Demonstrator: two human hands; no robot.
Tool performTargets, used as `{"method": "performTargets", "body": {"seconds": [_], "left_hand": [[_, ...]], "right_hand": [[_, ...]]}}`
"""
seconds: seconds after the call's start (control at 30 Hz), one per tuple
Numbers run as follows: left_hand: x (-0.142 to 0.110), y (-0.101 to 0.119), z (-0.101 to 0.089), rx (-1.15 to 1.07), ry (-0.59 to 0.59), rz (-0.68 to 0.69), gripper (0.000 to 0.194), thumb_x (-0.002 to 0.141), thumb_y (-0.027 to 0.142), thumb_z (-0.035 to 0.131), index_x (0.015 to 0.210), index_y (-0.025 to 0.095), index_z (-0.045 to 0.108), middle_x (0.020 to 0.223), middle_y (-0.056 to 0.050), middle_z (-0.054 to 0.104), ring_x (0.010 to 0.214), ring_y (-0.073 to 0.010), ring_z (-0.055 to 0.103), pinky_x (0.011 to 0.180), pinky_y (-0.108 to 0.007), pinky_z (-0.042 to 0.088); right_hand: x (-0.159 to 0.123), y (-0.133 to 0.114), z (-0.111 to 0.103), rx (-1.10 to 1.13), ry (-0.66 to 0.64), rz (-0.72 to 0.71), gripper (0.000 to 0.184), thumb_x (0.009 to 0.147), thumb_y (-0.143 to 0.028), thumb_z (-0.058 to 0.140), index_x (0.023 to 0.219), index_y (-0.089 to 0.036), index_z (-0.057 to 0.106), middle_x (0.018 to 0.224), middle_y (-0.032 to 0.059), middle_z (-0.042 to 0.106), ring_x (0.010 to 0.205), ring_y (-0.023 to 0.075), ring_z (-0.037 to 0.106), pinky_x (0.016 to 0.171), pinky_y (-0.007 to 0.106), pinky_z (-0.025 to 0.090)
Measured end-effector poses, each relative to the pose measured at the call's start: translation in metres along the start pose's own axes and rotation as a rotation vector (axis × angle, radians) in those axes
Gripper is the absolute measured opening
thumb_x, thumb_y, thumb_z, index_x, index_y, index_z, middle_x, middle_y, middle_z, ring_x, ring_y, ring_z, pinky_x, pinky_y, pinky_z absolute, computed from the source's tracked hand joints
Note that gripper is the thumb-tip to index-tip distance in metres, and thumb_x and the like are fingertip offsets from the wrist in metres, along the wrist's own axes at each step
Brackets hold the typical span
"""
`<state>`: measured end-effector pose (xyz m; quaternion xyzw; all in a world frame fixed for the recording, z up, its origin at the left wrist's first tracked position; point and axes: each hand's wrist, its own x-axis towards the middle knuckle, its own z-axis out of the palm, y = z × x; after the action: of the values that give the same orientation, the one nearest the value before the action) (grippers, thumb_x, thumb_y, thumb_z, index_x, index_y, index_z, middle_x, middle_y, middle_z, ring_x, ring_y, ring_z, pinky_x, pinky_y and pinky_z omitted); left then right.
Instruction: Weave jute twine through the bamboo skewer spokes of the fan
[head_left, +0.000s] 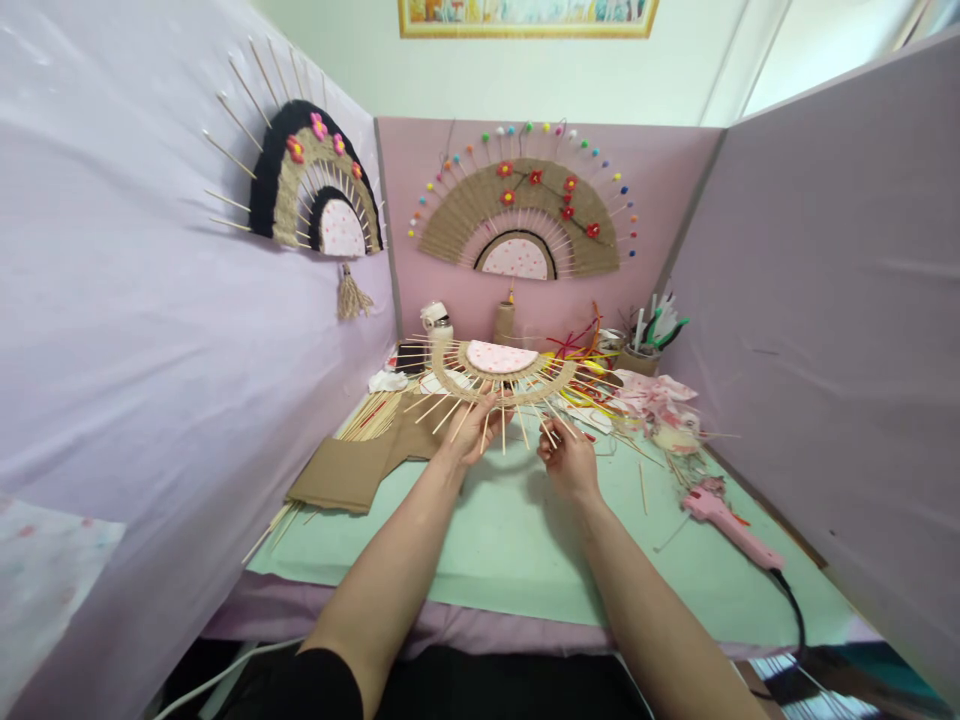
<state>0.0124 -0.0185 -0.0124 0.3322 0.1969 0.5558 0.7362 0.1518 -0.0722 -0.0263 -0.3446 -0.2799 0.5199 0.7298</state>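
My left hand (471,432) grips a half-round fan (501,357) from below and holds it above the table. The fan has a pink dotted half-circle centre, thin wooden sticks spreading outward, and a band of twine (517,396) running across them. Its rounded side points toward me. At the fan's right lower edge my right hand (568,460) is closed, its fingers pinched beside the stick ends. What sits between those fingers is too small to make out.
Brown cardboard (341,475) and loose sticks (369,415) lie to the left. A pink glue gun (733,528) with a black cord rests at right, near crumpled pink cloth (656,395). Behind stand a twine spool (505,322) and a tool pot (637,358). Finished fans (536,200) hang on the panels.
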Motion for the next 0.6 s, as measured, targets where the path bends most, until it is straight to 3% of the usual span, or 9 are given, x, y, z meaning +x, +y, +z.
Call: {"method": "performTargets", "body": {"seconds": [0.13,0.27,0.43,0.6], "left_hand": [[0.003,0.003,-0.002,-0.017,0.069,0.035,0.048,0.075,0.015,0.064,0.121,0.018,0.053,0.098,-0.007,0.068,0.081,-0.013,0.066,0.083,-0.027,0.051],[0.005,0.005,-0.002,-0.042,0.104,0.085,0.047,0.074,0.013,0.065,0.12,0.018,0.054,0.097,-0.007,0.068,0.085,-0.0142,0.065,0.084,-0.027,0.052],[0.003,0.007,0.0,-0.07,0.138,0.155,0.047,0.074,0.012,0.066,0.118,0.021,0.055,0.098,-0.005,0.068,0.088,-0.0132,0.064,0.087,-0.027,0.05],[0.002,0.007,0.002,-0.101,0.198,0.183,0.047,0.072,0.012,0.067,0.117,0.021,0.056,0.097,-0.005,0.068,0.086,-0.0123,0.064,0.087,-0.027,0.049]], "right_hand": [[0.001,0.001,-0.003,-0.117,-0.056,-0.011,0.02,0.067,-0.033,0.064,0.06,-0.017,0.055,0.054,-0.0039,0.05,0.04,0.0042,0.035,0.036,0.019,0.023],[-0.004,-0.001,-0.004,-0.354,-0.244,-0.014,0.02,0.071,-0.035,0.061,0.063,-0.017,0.059,0.043,-0.006,0.04,0.037,0.0048,0.028,0.036,0.019,0.017],[-0.014,-0.006,0.0,-0.53,-0.451,-0.001,0.021,0.076,-0.036,0.059,0.071,-0.017,0.065,0.048,-0.0032,0.05,0.039,0.0056,0.033,0.039,0.02,0.024],[-0.022,-0.007,0.003,-0.532,-0.555,-0.021,0.021,0.076,-0.036,0.059,0.079,-0.018,0.068,0.053,-0.0014,0.057,0.041,0.0071,0.039,0.041,0.021,0.03]]}}
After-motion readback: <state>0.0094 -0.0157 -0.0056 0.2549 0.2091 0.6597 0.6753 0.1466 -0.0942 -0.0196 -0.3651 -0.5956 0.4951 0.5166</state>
